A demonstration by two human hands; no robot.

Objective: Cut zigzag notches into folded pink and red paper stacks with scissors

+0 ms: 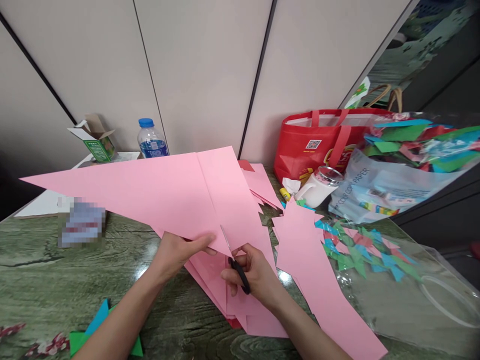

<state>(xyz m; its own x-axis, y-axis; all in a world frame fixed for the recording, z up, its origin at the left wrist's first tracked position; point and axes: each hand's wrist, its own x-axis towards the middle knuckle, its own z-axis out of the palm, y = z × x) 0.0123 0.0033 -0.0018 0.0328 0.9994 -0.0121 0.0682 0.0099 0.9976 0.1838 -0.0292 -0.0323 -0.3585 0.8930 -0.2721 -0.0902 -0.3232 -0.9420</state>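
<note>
My left hand pinches the lower edge of a large pink sheet of paper, thumb on top and fingers underneath. The sheet is held up above the table and tapers to a long point at the left. In my right hand is a pair of scissors with black handles, its blades at the sheet's lower edge near my left thumb. Part of the blades is hidden by the paper. Below both hands lie more pink sheets. To the right, a cut pink piece with a jagged edge rests on the table.
Behind stand an opened green-and-white box, a water bottle and a red bag. A white mug is beside a plastic bag of coloured paper. Small coloured paper pieces lie at the right on a clear plastic bag.
</note>
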